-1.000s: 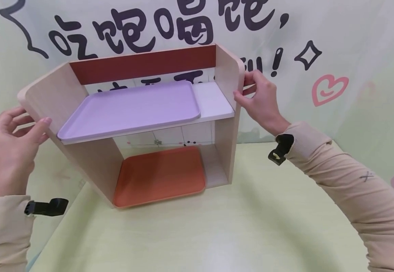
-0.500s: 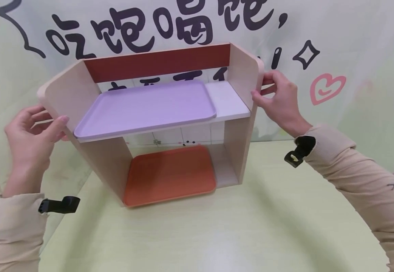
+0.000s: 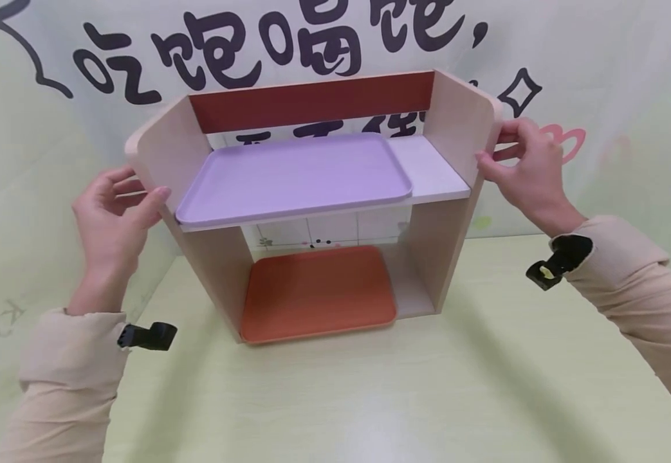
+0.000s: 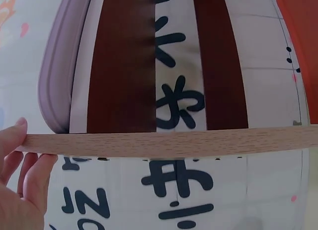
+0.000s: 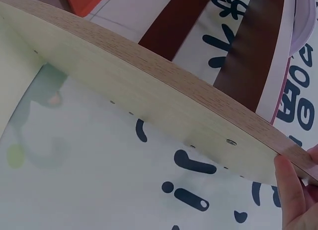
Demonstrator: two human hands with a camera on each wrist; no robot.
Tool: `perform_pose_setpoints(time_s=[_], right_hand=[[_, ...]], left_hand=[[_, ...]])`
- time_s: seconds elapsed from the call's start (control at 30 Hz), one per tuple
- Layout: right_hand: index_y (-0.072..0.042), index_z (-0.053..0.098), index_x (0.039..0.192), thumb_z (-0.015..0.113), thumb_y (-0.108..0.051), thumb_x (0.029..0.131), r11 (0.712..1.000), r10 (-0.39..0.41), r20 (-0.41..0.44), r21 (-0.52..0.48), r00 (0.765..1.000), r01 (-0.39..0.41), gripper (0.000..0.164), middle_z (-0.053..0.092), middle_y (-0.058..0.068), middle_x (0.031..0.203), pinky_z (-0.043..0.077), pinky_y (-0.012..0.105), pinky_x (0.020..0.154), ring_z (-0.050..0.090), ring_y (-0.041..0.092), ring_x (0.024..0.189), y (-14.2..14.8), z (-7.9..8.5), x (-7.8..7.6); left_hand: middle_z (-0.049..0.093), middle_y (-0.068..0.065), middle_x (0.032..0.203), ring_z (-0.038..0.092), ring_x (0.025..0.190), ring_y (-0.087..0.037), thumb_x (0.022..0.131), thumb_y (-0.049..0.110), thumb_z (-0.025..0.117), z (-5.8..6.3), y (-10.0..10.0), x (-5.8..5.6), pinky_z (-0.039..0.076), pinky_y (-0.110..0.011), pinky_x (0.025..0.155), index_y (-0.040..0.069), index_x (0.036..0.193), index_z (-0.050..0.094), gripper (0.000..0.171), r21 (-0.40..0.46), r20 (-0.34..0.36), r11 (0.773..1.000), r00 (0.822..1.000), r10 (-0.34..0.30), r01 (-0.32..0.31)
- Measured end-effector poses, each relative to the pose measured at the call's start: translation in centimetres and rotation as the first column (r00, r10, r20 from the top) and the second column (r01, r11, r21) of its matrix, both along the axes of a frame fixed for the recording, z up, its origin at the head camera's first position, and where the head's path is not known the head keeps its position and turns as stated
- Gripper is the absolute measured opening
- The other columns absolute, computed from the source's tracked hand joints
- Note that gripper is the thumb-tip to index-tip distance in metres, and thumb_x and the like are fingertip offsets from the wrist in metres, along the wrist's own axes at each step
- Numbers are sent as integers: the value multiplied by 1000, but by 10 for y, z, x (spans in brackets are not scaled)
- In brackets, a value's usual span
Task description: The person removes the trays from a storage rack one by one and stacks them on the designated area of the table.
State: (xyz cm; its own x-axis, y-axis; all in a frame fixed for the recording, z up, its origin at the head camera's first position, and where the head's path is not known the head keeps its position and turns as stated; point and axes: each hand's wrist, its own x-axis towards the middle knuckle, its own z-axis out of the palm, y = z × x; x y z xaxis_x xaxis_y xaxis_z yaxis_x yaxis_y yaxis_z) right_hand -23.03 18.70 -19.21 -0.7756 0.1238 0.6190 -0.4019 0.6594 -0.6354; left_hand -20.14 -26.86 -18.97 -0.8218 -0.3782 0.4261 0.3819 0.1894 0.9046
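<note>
A two-tier wooden shelf unit (image 3: 453, 241) with a dark red back strip stands on the table, held from both sides. On its upper white board lies a purple tray (image 3: 294, 179), pushed toward the left; an orange tray (image 3: 319, 292) rests on the lower level. My left hand (image 3: 112, 218) pinches the front edge of the left side panel (image 4: 164, 144), thumb inside and fingers outside. At matching height, my right hand (image 3: 534, 173) grips the right side panel (image 5: 164, 86) between thumb and fingers. Both trays sit apart from the hands.
Pale green-yellow table (image 3: 358, 392) extends in front of the shelf unit. Behind it hangs a white wall cloth (image 3: 613, 64) with large dark lettering and a pink heart. Black wrist cameras are strapped over both beige sleeves (image 3: 74, 366).
The shelf unit has slid to the right across the table, carrying both trays with it. Both hands moved along with it, keeping their grip on the side panels.
</note>
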Motion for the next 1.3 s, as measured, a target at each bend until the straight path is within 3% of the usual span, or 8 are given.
perform_pose_setpoints(time_s=[0.2, 0.37, 0.43, 0.57, 0.77, 1.0, 1.3], right_hand=[[1, 53, 108, 63, -18, 78, 999, -48, -5, -25, 999, 48, 37, 58, 0, 91, 28, 18, 81, 50, -13, 65, 19, 0, 3], [0, 54, 107, 64, -16, 78, 997, -71, 17, -16, 997, 72, 36, 54, -12, 86, 37, 4, 66, 50, -14, 62, 31, 2, 4], [-1, 54, 106, 65, -14, 77, 997, -75, 15, -13, 997, 75, 34, 53, -15, 84, 40, 3, 56, 50, -15, 61, 35, 2, 4], [-7, 55, 101, 65, -10, 75, 997, -58, 15, -49, 998, 58, 28, 51, -19, 79, 41, 3, 54, 51, -16, 59, 41, 4, 4], [-15, 52, 94, 64, -7, 76, 996, -30, 51, -83, 998, 34, 24, 50, -17, 77, 43, 6, 50, 52, -14, 59, 47, 5, 5], [-1, 51, 108, 63, -14, 78, 995, -104, 91, 12, 990, 103, 36, 48, -15, 81, 41, 3, 53, 48, -16, 61, 49, 5, 2], [-20, 46, 91, 62, -8, 77, 997, -11, 95, -72, 995, 18, 24, 50, -14, 78, 44, 6, 52, 53, -10, 62, 48, 5, 1]], left_hand=[[56, -3, 103, 54, 88, -11, 74, 19, 71, -2, 21, -10, 47, -11, 58, 15, 118, 56, 47, -188, 55, 979, 994, 90, -78], [56, -4, 101, 55, 86, -11, 75, 20, 70, -1, 33, -18, 48, -12, 59, 14, 118, 56, 46, -208, 30, 976, 997, 72, -64], [56, -4, 98, 56, 84, -11, 75, 19, 70, 0, 37, -20, 48, -12, 58, 13, 117, 56, 45, -216, 21, 975, 998, 63, -57], [55, -5, 102, 56, 86, -13, 76, 22, 69, 1, 45, -22, 49, -15, 62, 16, 120, 54, 47, -286, 18, 957, 998, 59, -52], [55, -8, 108, 55, 86, -12, 77, 27, 67, 2, 51, -27, 49, -17, 66, 20, 124, 52, 50, -344, 24, 937, 997, 73, -61], [52, -7, 106, 54, 84, -10, 77, 28, 66, 4, 52, -31, 50, -18, 64, 19, 126, 49, 52, -393, 46, 919, 998, 46, -24], [50, -8, 119, 53, 93, -14, 78, 30, 65, 7, 46, -31, 50, -20, 68, 22, 128, 44, 55, -402, 101, 915, 995, -1, 42]])
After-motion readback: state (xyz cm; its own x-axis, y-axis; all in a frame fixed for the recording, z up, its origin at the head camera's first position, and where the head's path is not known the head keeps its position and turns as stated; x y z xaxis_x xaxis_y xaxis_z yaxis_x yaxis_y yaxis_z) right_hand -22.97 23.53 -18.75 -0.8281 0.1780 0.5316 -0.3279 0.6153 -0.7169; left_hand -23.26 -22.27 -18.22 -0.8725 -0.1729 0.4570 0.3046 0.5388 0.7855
